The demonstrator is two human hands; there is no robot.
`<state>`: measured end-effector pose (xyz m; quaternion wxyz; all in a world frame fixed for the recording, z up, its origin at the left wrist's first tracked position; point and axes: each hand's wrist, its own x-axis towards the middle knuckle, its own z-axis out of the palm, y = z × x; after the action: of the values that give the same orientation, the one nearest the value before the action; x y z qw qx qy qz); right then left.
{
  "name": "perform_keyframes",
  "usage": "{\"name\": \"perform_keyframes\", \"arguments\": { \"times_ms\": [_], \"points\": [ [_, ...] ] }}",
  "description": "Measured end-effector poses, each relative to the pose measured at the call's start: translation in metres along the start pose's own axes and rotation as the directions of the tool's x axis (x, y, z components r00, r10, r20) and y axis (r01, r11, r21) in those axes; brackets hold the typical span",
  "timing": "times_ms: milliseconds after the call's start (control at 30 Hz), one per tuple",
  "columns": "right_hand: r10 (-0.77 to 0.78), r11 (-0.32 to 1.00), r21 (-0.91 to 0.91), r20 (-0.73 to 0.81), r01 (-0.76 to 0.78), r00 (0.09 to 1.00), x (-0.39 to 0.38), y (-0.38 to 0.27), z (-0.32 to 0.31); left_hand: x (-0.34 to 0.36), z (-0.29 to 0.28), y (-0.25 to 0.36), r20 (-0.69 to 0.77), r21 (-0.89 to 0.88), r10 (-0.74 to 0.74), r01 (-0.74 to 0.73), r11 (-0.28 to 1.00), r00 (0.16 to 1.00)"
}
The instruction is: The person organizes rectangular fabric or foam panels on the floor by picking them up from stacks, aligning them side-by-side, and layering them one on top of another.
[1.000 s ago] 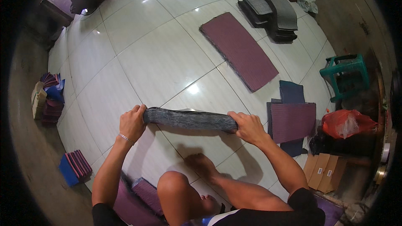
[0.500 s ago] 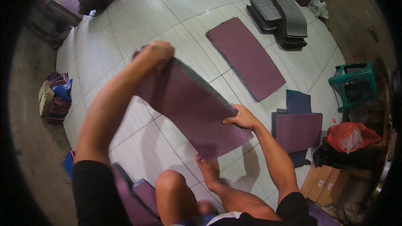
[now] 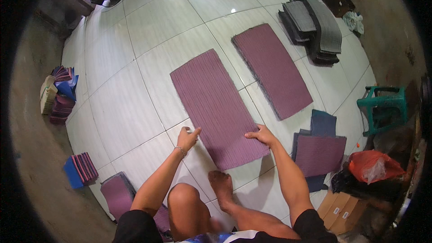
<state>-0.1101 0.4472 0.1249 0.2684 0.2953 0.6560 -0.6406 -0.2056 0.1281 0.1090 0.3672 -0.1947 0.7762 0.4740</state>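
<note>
Right hand (image 3: 264,136) grips purple fabric (image 3: 216,103), thumb atop; left hand (image 3: 187,138), thumb apart, perhaps touches it.

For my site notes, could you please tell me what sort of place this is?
Perhaps a small home textile workshop: the right hand holds a purple fabric piece, with more fabric stacks on the tiled floor.

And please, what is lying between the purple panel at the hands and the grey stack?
In the head view, a separate purple stack lies between the panel and the grey stack, with pale floor tiles on either side.
</note>
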Motion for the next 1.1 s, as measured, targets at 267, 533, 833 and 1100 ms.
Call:
{"name": "perform_keyframes", "arguments": {
  "times_ms": [267, 533, 833, 1100],
  "points": [
    [0.020, 1.000, 0.002, -0.068, -0.019, 0.997, 0.007, -0.007, -0.026, 0.014, 0.052, 0.034, -0.231, 0.292, 0.351, -0.279, 0.915, 0.908],
    [0.018, 0.998, -0.054, -0.079, -0.022, 0.997, 0.021, -0.019, -0.070, 0.051, 0.081, 0.062, -0.063, 0.229, 0.300, -0.279, 0.933, 0.952],
    [0.138, 0.944, -0.269, -0.204, -0.191, 0.969, 0.013, -0.041, -0.043, 0.053, 0.045, 0.048, 0.095, 0.225, 0.067, -0.087, 0.970, 0.993],
    [-0.004, 0.938, -0.333, -0.294, -0.098, 0.956, 0.007, -0.023, -0.056, -0.068, -0.032, -0.092, -0.022, -0.085, 0.417, -0.417, 0.905, 0.909]
  ]
}}
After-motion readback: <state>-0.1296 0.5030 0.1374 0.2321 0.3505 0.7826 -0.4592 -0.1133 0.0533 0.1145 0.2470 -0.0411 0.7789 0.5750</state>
